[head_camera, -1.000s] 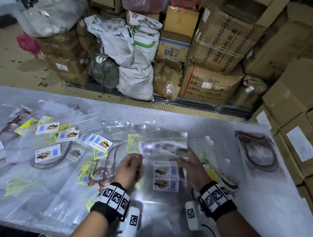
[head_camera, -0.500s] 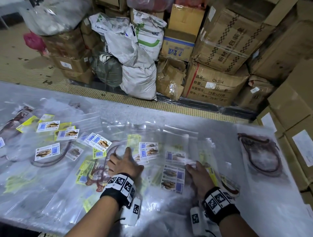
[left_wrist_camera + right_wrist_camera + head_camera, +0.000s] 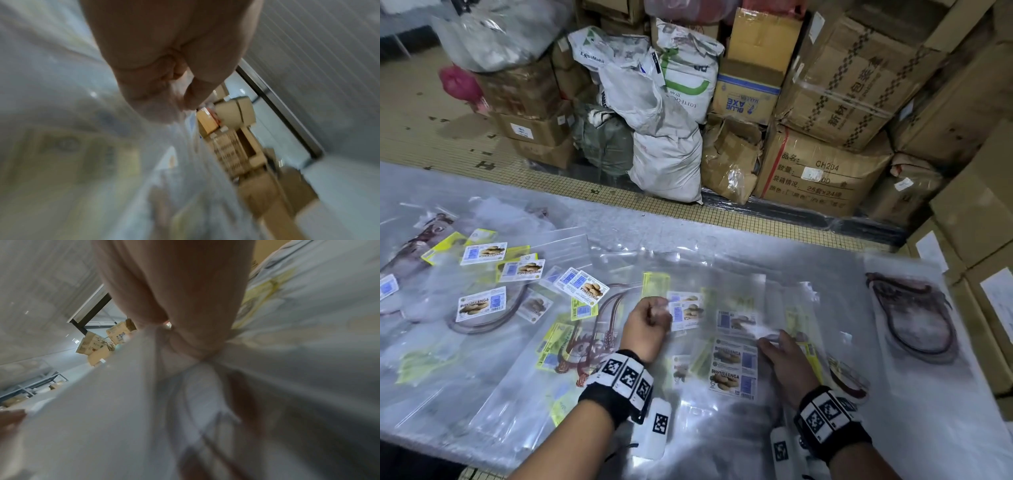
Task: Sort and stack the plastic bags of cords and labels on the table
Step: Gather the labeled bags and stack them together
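Observation:
Clear plastic bags lie across the table (image 3: 774, 246). One clear bag with biscuit labels (image 3: 736, 323) is held between my hands at the middle. My left hand (image 3: 654, 318) is curled, its thumb and fingers pinching the bag's left edge; the left wrist view shows this left hand (image 3: 180, 104) nipping thin film (image 3: 144, 146). My right hand (image 3: 774, 342) pinches the bag's right side, and in the right wrist view the plastic (image 3: 123, 402) bunches at its fingers (image 3: 191, 345). More labelled bags (image 3: 734, 373) lie beneath. A bag with a dark cord (image 3: 914, 315) lies at the right.
Several bags with labels (image 3: 481, 303) and a red-brown cord (image 3: 599, 339) spread over the left half. Sacks (image 3: 664, 161) and cartons (image 3: 822, 178) stand on the tiled floor beyond the far edge. Stacked cardboard boxes (image 3: 979, 212) crowd the table's right side.
A second ago both hands held a bag up; half a second ago they lay flat on the pile. Now the left hand has curled and both pinch a labelled bag.

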`<state>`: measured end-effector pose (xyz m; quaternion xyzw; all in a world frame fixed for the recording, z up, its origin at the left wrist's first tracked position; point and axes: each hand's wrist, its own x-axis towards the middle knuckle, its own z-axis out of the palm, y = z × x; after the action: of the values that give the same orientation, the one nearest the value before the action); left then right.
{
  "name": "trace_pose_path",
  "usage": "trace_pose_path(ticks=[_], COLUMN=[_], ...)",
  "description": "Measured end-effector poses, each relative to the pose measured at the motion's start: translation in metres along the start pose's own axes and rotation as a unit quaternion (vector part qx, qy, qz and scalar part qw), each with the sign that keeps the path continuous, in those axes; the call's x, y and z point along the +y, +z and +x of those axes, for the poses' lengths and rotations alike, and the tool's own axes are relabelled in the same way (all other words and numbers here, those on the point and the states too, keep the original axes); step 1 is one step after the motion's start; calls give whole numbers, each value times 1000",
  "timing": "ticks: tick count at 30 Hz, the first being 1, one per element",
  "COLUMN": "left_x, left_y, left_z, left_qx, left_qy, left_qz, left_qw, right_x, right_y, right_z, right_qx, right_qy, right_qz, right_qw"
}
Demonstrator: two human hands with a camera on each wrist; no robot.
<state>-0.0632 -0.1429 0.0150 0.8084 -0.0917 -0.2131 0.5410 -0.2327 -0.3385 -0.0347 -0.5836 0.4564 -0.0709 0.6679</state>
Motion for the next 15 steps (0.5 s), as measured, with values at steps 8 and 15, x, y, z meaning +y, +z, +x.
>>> trace_pose_path(ticks=[8,15], left_x=[-7,27], left_y=[-19,-52], left_z=[-2,-2], left_qx=[-88,-20], left_qy=[-6,83], left_qz=[-72,-95], left_qw=[993,992], right_x=[-2,0], right_y=[0,4], right_z=[-2,4], right_qx=[-4,-29], right_qy=[-20,-4], right_qz=[-3,53], right_qw=[1000,998])
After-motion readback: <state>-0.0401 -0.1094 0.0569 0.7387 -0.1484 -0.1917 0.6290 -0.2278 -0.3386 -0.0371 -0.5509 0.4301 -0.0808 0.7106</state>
